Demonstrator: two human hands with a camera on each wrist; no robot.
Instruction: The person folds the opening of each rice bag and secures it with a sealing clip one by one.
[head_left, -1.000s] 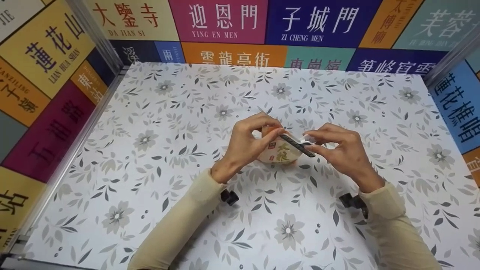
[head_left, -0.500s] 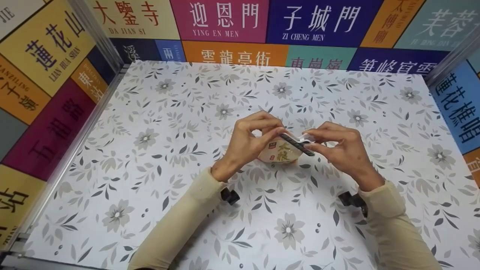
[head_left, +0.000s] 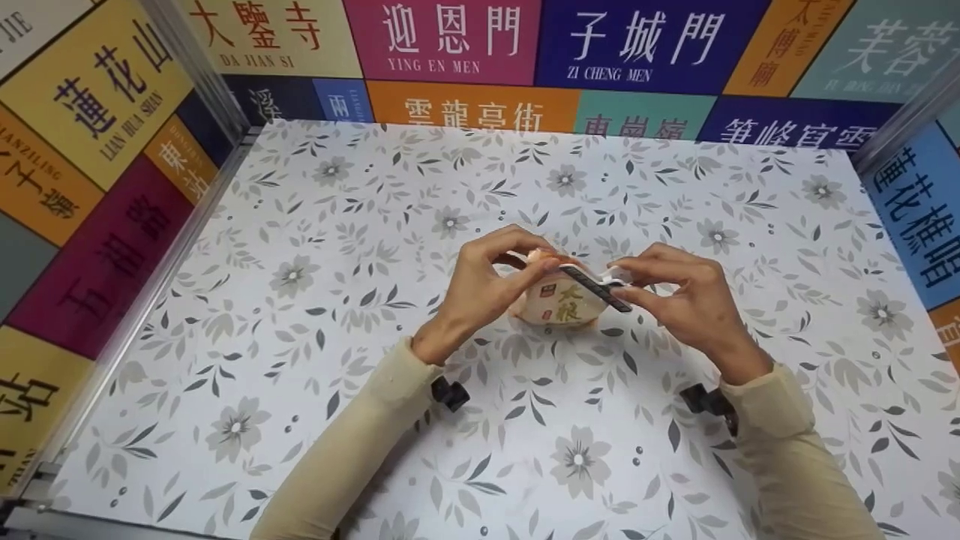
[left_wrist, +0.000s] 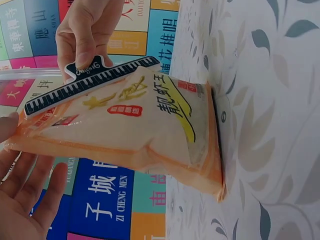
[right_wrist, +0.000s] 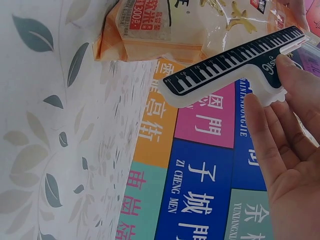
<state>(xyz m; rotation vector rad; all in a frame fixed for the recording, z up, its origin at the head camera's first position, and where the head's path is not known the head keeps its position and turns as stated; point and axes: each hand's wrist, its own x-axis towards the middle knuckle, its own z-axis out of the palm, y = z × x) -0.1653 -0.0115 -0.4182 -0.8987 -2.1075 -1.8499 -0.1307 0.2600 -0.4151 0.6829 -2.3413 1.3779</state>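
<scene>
A plastic food bag (head_left: pixel 559 306), orange and pale with Chinese print, stands on the table between the hands. My left hand (head_left: pixel 480 281) holds its upper left corner between thumb and fingers, as the left wrist view also shows. My right hand (head_left: pixel 686 304) pinches the handle of a bag clip (head_left: pixel 596 287), a long black-and-white one with a piano-key pattern. Slanted, the clip (left_wrist: pixel 92 85) lies along the bag's top edge. In the right wrist view one end of the clip (right_wrist: pixel 235 60) overlaps the bag; whether it clamps the plastic I cannot tell.
A white tablecloth (head_left: pixel 300 420) with grey flowers and leaves covers the table. Panels with coloured signs (head_left: pixel 442 41) wall in the back and both sides. A small black device (head_left: pixel 450 394) sits at each wrist.
My left hand has shifted slightly left, and more of the bag's orange top shows beside its fingers. The right hand and the clip have stayed nearly in place.
</scene>
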